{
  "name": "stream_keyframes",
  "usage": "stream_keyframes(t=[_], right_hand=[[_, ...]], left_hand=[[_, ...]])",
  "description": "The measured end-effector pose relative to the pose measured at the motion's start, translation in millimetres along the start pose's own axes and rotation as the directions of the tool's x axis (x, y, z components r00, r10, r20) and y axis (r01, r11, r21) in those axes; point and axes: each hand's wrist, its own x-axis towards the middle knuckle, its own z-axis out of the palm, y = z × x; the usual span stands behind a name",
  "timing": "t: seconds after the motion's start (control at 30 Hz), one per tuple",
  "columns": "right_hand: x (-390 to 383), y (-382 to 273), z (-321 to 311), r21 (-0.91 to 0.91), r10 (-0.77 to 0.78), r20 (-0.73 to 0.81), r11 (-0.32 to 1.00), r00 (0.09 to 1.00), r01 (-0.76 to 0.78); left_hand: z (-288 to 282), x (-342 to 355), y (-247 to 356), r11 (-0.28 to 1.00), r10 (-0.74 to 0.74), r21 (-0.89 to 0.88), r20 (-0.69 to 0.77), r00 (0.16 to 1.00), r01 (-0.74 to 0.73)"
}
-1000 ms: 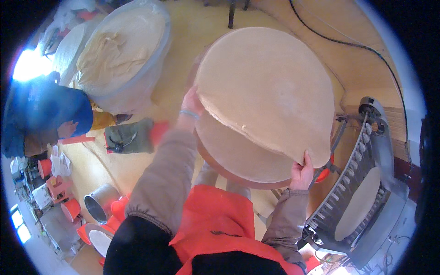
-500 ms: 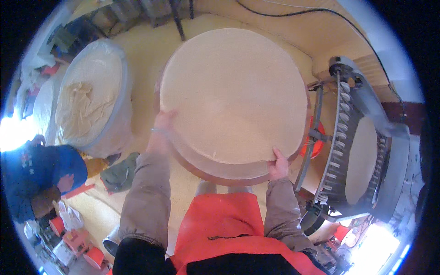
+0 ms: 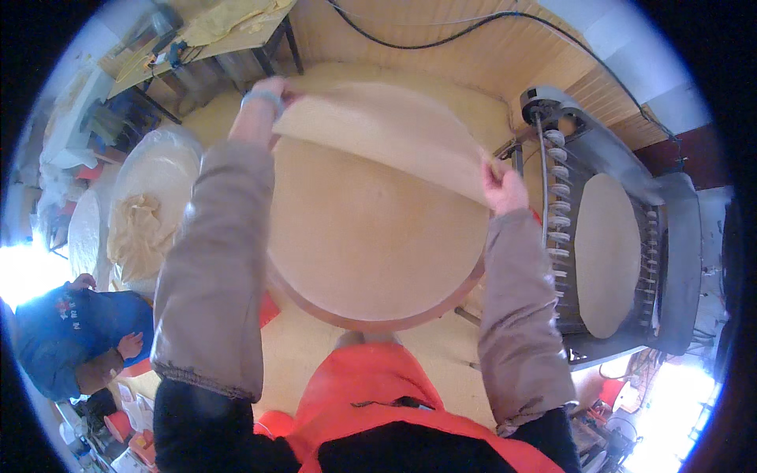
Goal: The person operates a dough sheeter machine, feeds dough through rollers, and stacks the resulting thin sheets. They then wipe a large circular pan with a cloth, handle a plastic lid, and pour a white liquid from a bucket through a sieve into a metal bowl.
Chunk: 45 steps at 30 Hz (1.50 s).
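A thin, pale round pancake (image 3: 394,130) is raised between my two hands, lifted off a wide round stack of similar sheets (image 3: 378,244). My left hand (image 3: 272,96), with a pale band at the wrist, is closed on its edge at the far left. My right hand (image 3: 506,189) pinches the edge at the right, thumb and fingers together. The pancake slants across the far part of the stack, and its near edge hangs free. Below, the stack rests on a round brown base (image 3: 371,324) in front of my red apron (image 3: 363,374).
To the right stands a grey machine (image 3: 678,260) with rows of white discs and another round sheet (image 3: 607,256) on it. A plastic-covered tub (image 3: 158,165) holds a crumpled yellowish cloth-like sheet. A person in blue (image 3: 87,331) is at the left. A table (image 3: 213,49) stands behind.
Both hands have moved away from me, carrying the pancake's near edge up and over the far side. The surface beneath it now shows.
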Motion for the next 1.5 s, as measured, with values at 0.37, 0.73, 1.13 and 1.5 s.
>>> stream_keyframes(t=[0.37, 0.73, 1.13, 1.5], right_hand=[[-52, -192, 144, 0.21, -0.35, 0.488, 0.936, 0.799, 0.282], [-209, -1, -100, -0.388, -0.316, 0.262, 0.83, 0.912, 0.4], [-95, 201, -375, -0.489, 0.003, -0.023, 0.872, 1.0, -0.014], [-129, 280, -340, -0.45, -0.069, -0.077, 0.893, 0.995, 0.027]], left_hand=[[160, -109, 217, 0.841, 0.538, -0.339, 0.436, 0.722, -0.421], [-58, -263, -51, 0.792, 0.608, 0.02, 0.064, 0.792, -0.61], [-240, -175, -367, 0.998, 0.054, 0.019, 0.116, 0.992, -0.056], [-265, -106, -326, 0.936, 0.31, 0.151, 0.077, 0.948, -0.318]])
